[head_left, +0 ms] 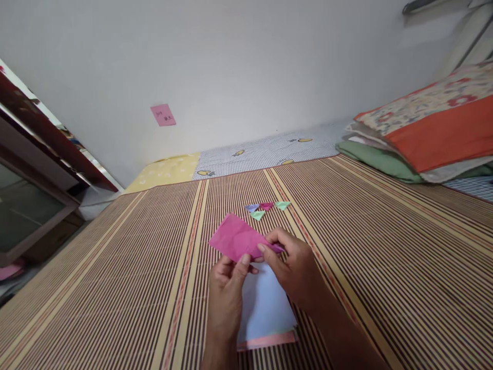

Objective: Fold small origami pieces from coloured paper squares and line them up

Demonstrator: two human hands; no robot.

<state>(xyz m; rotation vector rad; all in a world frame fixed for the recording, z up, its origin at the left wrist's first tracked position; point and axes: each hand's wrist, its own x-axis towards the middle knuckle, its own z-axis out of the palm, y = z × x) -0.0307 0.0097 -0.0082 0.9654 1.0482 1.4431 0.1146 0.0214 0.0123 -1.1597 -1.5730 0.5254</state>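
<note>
A creased sheet of magenta paper, partly folded, is held up between both hands. My left hand pinches its lower edge, thumb on top. At its right end, my right hand grips the paper between thumb and fingers, where a narrow point sticks out. Below the hands lies a stack of coloured paper, light blue on top with pink showing at the near edge. Just beyond the magenta sheet sit several small folded paper pieces: a blue one, a magenta one and green ones.
A striped bamboo mat covers the surface. Folded bedding is piled at the right, and patterned cloth runs along the wall. A pink note is on the wall. A dark-framed cabinet stands at the left.
</note>
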